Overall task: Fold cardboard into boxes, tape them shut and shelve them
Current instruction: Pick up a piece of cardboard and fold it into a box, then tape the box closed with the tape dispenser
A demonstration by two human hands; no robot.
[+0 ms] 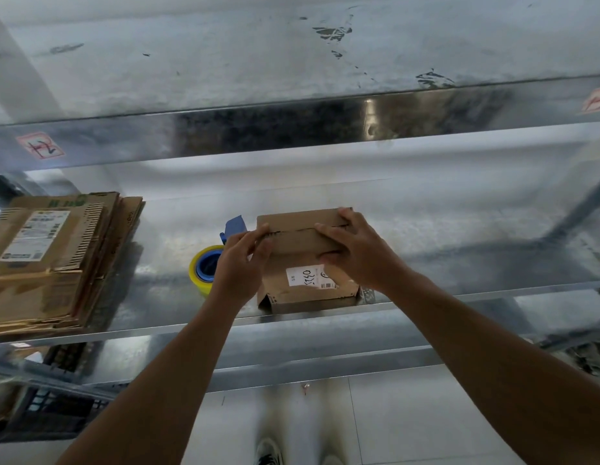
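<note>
Two hands work box (302, 286) on steel shelf (459, 236) | L hand (240, 266) pinches flap edge; R hand (350, 250) spread flat, pressing flaps | seam apparently near-closed (blur) | tip: hold flaps flush, edges butted, before reaching tape dispenser (204, 266) beside it.

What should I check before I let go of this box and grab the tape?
1. Flaps of the box closed: ok, they meet along a thin seam.
2. Right hand pressing the flaps down: ok.
3. Left hand free: not ok, it pinches the flaps' left edge.
4. Tape in reach: ok, on the shelf just left of the box.
5. Bottom taped: cannot tell.
</note>
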